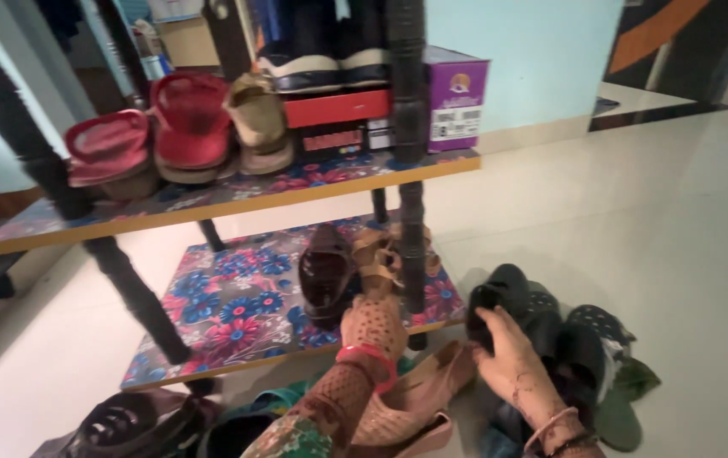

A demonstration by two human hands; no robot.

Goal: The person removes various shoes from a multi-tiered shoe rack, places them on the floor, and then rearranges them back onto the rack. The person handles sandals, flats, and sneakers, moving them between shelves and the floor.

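Shoes lay heaped on the floor (652,220) past the rack's front right corner. My left hand (372,326) gripped a tan sandal (378,259) at the front edge of the lower shelf (228,309), beside a dark brown sandal (327,273). My right hand (506,348) grasped a black shoe (500,297) from the heap.

Purple box (456,97) with white label, red shoebox (336,108) on upper shelf (211,199)

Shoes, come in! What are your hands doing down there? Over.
Left hand at the tan sandal on the lower shelf, grip unclear. Right hand holds a black shoe. Rack post stands close beside the sandal.
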